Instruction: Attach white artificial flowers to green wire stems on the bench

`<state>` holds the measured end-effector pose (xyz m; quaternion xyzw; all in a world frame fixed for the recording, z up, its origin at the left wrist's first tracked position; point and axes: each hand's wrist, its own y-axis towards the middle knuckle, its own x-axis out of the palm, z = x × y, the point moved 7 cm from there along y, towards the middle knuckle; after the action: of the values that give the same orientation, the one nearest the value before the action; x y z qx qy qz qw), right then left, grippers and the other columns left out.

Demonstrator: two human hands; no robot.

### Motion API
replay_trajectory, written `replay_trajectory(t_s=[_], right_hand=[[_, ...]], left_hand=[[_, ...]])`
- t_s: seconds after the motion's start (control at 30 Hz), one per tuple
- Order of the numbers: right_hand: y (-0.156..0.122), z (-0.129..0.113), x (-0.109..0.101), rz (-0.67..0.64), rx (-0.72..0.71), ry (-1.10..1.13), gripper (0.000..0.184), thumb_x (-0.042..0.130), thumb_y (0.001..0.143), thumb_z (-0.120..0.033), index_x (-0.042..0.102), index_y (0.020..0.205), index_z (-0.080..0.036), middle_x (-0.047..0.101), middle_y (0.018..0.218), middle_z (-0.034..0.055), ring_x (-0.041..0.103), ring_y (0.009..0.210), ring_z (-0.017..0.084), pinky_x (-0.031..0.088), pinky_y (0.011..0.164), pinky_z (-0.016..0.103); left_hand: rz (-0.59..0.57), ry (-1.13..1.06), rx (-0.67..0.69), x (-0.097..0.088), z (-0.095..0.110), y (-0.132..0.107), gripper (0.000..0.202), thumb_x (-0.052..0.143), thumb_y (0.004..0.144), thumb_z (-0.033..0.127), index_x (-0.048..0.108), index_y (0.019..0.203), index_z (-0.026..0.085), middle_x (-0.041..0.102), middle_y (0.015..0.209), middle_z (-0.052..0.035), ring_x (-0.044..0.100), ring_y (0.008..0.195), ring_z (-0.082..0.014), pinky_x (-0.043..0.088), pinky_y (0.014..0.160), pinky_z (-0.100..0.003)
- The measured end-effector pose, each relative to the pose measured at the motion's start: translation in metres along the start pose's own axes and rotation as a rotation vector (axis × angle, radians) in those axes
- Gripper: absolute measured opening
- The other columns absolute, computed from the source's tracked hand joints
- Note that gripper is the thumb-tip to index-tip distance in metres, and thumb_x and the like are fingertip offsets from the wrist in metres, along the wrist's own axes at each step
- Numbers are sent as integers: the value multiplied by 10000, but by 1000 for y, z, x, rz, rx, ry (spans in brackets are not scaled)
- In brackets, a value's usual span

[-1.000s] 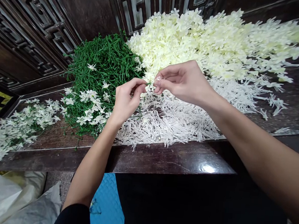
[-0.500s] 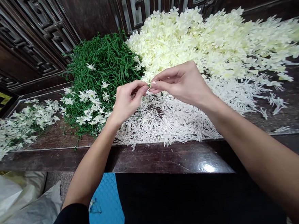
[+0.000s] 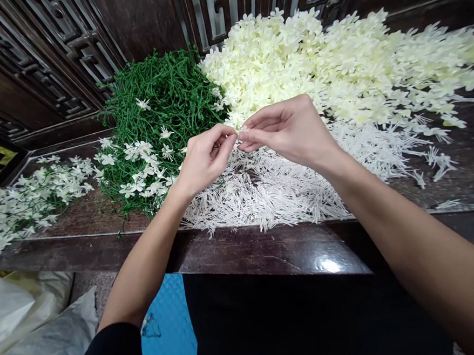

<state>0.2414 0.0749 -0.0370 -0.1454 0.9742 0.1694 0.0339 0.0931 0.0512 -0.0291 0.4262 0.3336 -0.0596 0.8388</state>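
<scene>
My left hand (image 3: 203,159) and my right hand (image 3: 289,128) meet fingertip to fingertip above a dark wooden table (image 3: 256,252). Both pinch small parts. The left fingers grip a thin green stem, mostly hidden. The right fingers press a small white flower piece against it. Below the hands lies a spread of white spiky plastic pieces (image 3: 277,188). A heap of green stems (image 3: 165,94) sits to the left, and a large pile of cream petals (image 3: 330,65) fills the back.
Finished white flowers on green stems (image 3: 140,165) lie at the front of the green heap, with more (image 3: 28,201) at the far left. Carved dark wood panels (image 3: 47,40) stand behind. White bags (image 3: 20,314) and a blue mat (image 3: 170,324) lie below the table edge.
The two hands have closed the small gap between their fingertips, and the green stem tip seen earlier between them is now covered.
</scene>
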Motion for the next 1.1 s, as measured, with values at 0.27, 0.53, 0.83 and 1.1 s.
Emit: replay_trajectory(t_s=[0.27,0.53,0.83,1.1], right_hand=[[0,0,5,-62,18,-56,122,851,802,-211,748,736,-203,760,747,53,784,741,237,714,713,404],[-5,-3,11,-82,50,-133,154,762,874,-146,686,753,-205,724,727,54,742,692,208,681,699,393],[-7,-4,12,-51,-37,-211,131,723,853,-175,679,750,-243,702,736,54,694,702,230,653,790,509],[-9,-6,14,-62,-46,-246,106,751,848,-322,702,776,-263,709,752,58,708,726,253,665,804,504]], left_hand=[[-3,-16,-50,0,-2,0,100,607,939,149,676,878,187,622,662,31,446,524,-74,353,499,-233],[62,-139,-154,-2,-14,-3,80,676,910,153,723,853,184,748,715,11,662,575,-80,493,539,-190],[97,-70,-86,0,-13,-6,92,649,928,185,689,847,204,677,620,37,628,526,-81,456,496,-200],[96,43,8,-2,-8,-7,161,601,992,266,657,852,210,688,651,22,632,565,-91,464,510,-218]])
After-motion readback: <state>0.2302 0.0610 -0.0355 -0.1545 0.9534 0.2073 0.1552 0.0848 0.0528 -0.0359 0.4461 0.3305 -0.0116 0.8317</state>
